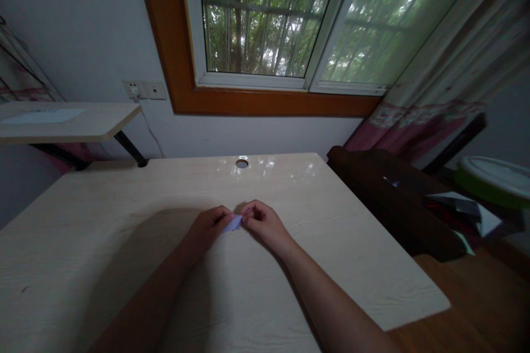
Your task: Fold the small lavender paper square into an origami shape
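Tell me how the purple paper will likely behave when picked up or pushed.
The purple paper is probably very light, being small and thin-looking. Its straight edges suggest some stiffness, though it likely bends. Pushed, it may slide rather than roll: it looks flat, and the table appears smooth.

Two bare hands, ungloved: left hand [210, 226], right hand [265, 225]. Fingers slender, tips rounded; nails too small to make out at this range. Wrists unadorned both sides; left wrist [190, 247] softened by shadow, right wrist [289, 248] clearer in outline. Left forearm [155, 292] bare as far as the near edge of view, narrow at the wrist, broadening nearer, its surface detail lost in dim light. Right forearm [327, 295] likewise bare to the near edge; smooth contour, same gradual taper, far end slimmest. Skin looks plain, fine texture blurred. Both arms cut off by the near edge.
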### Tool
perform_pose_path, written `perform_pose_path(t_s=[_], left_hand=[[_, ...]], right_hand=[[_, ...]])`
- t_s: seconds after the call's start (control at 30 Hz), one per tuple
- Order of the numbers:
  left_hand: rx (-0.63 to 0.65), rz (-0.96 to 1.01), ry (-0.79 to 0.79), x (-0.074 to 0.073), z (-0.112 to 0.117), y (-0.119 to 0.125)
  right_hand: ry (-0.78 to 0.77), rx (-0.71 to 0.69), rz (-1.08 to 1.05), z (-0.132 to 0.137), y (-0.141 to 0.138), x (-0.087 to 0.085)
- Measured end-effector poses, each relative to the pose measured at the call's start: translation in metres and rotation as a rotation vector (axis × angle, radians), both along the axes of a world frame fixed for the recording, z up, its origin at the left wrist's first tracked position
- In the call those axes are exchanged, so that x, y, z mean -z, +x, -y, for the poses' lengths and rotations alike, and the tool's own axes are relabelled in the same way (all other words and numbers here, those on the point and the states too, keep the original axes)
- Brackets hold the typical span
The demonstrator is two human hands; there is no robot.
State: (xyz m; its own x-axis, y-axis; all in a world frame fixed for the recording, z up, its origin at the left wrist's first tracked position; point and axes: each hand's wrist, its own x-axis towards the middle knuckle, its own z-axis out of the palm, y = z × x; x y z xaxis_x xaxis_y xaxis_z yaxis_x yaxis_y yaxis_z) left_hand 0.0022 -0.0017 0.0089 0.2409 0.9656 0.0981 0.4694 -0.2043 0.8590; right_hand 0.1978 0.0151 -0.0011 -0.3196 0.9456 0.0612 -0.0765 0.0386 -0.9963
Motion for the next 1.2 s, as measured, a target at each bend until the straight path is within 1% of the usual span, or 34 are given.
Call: perform_pose_path(t_s=[0.17,0.4,0.57,0.67,0.8,0.87,1.03,1.2], left_hand=[[-0.022,0.012,0.021,0.000,0.000,0.000],[-0.093,0.156,-0.006,0.016,-0.006,0.000],[-0.143,0.156,-0.005,0.016,-0.005,0.002],[-0.105,0.169,0.045,0.016,-0.006,0.002],[-0.045,0.116,0.202,0.021,-0.008,0.000],[-0.027,0.097,0.246,0.022,-0.008,0.000],[0.010,0.113,0.273,0.023,-0.006,0.000],[0.023,0.084,0.309,0.025,-0.007,-0.001]], right_hand=[[-0.007,-0.020,0.023,-0.001,0.001,0.004],[-0.020,-0.037,0.000,0.000,-0.001,0.004],[-0.011,0.002,-0.008,0.000,-0.001,0.007],[-0.024,0.012,-0.015,0.000,-0.002,0.008],[-0.023,0.022,-0.025,-0.002,-0.001,0.010],[-0.029,0.018,-0.037,-0.003,-0.001,0.012],[-0.002,0.021,-0.022,-0.003,-0.001,0.017],[-0.039,0.017,-0.055,0.000,-0.003,0.013]])
